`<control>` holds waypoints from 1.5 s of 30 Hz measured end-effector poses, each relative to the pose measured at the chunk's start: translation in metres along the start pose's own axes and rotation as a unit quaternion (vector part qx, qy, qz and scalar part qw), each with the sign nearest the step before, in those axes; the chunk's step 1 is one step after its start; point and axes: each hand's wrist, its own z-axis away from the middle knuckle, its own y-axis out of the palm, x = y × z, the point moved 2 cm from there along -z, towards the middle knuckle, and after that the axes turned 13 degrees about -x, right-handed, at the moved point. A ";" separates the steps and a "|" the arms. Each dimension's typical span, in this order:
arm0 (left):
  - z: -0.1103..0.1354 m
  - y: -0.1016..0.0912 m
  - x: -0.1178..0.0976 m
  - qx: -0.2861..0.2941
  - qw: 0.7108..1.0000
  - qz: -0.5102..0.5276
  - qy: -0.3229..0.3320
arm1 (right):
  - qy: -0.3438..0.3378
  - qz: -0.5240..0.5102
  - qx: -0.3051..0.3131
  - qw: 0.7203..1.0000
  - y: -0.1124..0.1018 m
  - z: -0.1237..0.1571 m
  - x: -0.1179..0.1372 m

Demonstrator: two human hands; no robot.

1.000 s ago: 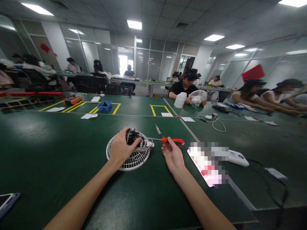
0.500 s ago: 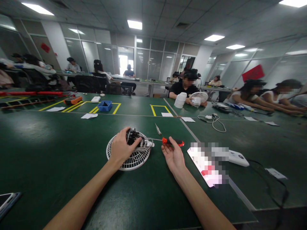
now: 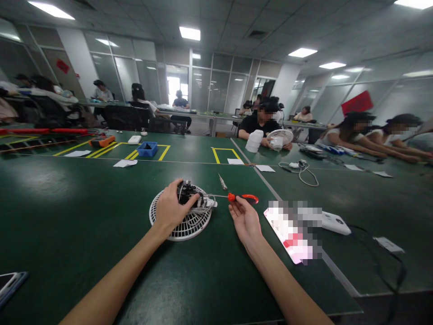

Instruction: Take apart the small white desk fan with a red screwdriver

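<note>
My left hand (image 3: pixel 172 205) is closed around a black fan motor (image 3: pixel 185 192) with wires and white parts on its right side. Under the motor lies a round white fan grille (image 3: pixel 192 230) on the green table. In my right hand (image 3: pixel 245 216) is a screwdriver with a red and black handle (image 3: pixel 250 198), gripped between thumb and fingers. Its shaft points left and reaches the white parts beside the motor; the tip's exact contact is too small to make out. A small clear-handled screwdriver (image 3: pixel 222 182) lies just beyond my hands.
Right of my right hand lies a lit phone (image 3: pixel 282 234), partly blurred, with a white box (image 3: pixel 334 223) beyond. A blue bin (image 3: pixel 147 149) and an orange multimeter (image 3: pixel 102 141) stand farther back. Across the table a person (image 3: pixel 260 122) holds a white fan part. A coiled cable (image 3: pixel 304 174) lies right.
The screwdriver handle has turned in my right fingers, with thumb and fingers shifting slightly over it. My left hand stays on the motor in the same place.
</note>
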 end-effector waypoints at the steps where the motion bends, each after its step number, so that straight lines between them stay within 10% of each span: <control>1: 0.000 0.000 0.000 0.000 1.000 -0.001 0.001 | -0.001 -0.004 0.005 1.000 0.000 0.000 0.000; 45: 0.000 -0.001 -0.001 -0.005 1.000 -0.003 0.007 | -0.009 -0.015 0.000 1.000 0.000 -0.001 0.001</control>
